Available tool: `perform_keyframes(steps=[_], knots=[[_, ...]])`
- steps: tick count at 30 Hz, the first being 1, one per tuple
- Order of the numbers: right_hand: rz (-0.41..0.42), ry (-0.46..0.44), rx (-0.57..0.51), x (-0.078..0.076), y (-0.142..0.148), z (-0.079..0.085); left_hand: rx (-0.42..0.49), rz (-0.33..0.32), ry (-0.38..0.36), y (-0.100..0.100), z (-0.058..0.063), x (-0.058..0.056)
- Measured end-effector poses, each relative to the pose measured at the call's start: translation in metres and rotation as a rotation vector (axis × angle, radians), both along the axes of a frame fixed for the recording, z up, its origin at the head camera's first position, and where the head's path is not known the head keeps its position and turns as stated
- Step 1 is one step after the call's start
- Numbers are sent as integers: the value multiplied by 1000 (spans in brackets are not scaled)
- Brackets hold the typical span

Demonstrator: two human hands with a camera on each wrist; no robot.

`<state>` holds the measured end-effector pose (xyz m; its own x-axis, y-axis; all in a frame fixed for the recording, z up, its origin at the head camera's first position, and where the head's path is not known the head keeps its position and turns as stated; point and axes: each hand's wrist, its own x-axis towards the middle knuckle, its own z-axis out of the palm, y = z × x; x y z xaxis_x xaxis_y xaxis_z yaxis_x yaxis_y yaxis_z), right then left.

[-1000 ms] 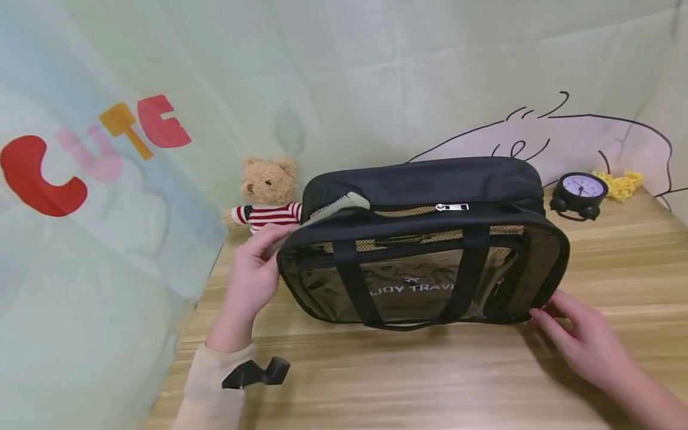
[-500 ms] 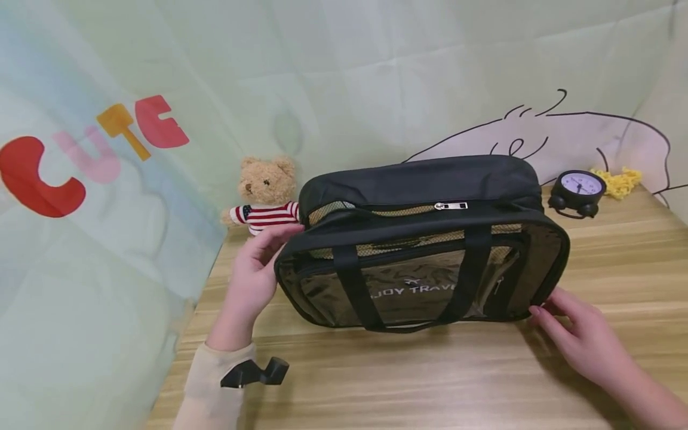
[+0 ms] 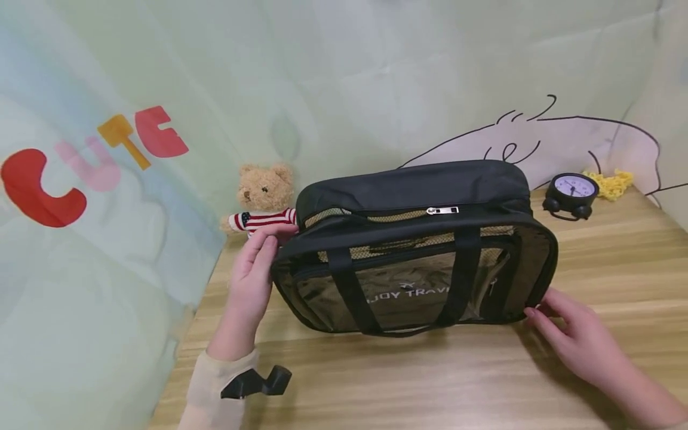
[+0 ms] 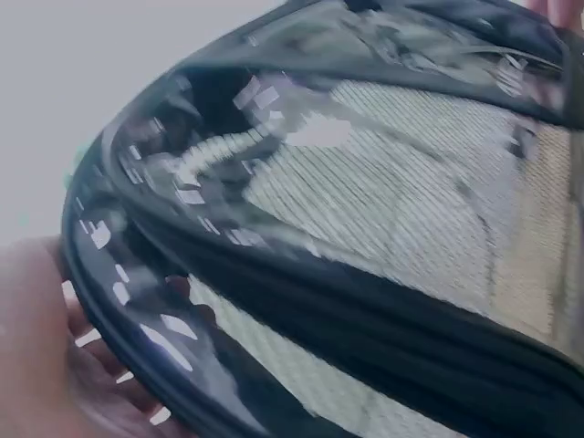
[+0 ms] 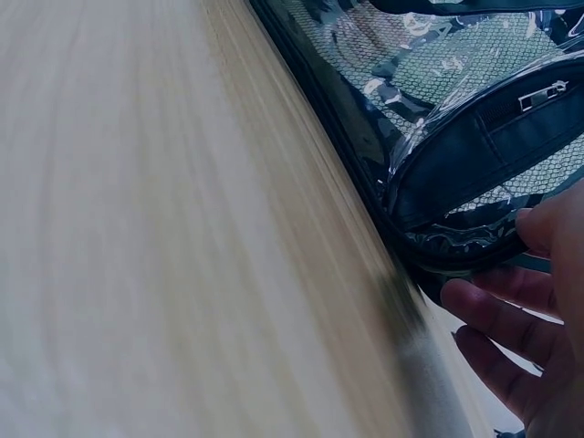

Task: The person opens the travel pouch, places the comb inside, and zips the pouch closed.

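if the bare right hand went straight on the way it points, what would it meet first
The black travel bag with the clear plastic front. The right hand touches the bag's lower corner, so that likely comes first; depth behind it is unclear.

The bag (image 3: 408, 272) is on the table (image 3: 408, 388), teddy (image 3: 264, 192) left, clock (image 3: 571, 194) right.

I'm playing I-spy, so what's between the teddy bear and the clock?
In the head view, the black bag is between the teddy bear and the clock. What's right behind the bag is hidden.
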<state>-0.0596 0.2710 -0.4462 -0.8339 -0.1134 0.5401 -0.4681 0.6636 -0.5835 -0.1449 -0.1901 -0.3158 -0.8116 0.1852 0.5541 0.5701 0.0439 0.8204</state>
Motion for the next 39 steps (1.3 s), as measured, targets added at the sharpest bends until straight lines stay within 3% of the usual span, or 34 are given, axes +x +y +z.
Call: perform_keyframes(steps=[4,11,17,23,29,32,39], knots=[[5,-8,-19,2,-3,-4,-167,29,27,5,22,4],[8,5,-49,4,-2,-6,-567,-37,11,28,76,4],[23,12,-45,2,-3,-3,-794,-86,95,56,104,1],[24,10,-42,1,-2,-3,-1008,-100,128,91,117,-9],[14,0,-30,3,0,-5,-1273,-178,94,129,126,-18],[16,-1,-31,4,1,-5,-1376,-203,112,148,129,-24],[21,-2,-30,1,1,-5,-1412,-302,104,174,133,-35]])
